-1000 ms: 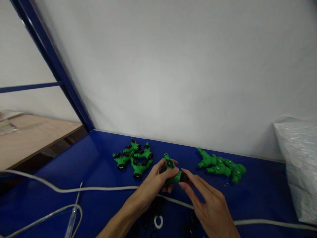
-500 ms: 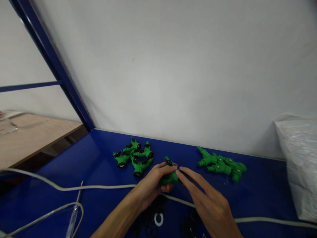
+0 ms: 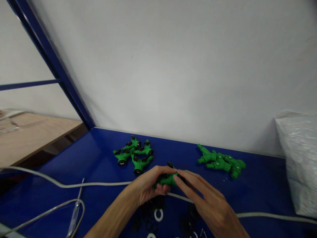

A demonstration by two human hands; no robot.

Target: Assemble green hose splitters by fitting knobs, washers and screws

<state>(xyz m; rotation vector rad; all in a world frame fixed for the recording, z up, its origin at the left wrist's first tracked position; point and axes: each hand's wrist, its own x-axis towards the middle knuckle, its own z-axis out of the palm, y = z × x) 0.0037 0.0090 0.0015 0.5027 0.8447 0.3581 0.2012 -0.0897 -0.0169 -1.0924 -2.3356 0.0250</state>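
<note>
Head view, and both hands meet over the middle of the blue table [image 3: 81,155] — the left hand [image 3: 148,186] is wrapped around a green fitting [image 3: 166,179], fingers curled over its top, thumb underneath. The right hand [image 3: 206,205] comes in from the near right, fingers stretched out flat, their tips pressed against the fitting's right end; what they touch there is hidden. So the fitting sits just above the table, clamped in the left and touched by the right.

Beyond it to the far left lies a pile of green fittings with black caps [image 3: 133,154]; to the far right, a second pile of plain green fittings [image 3: 220,162], well apart from the first. A white cable [image 3: 74,185] runs across the table just under the hands. Black rings and a white ring [image 3: 158,215] lie scattered near the wrists. A white plastic bag [image 3: 300,158] stands at the right edge — a wooden bench [image 3: 29,135] off left.
</note>
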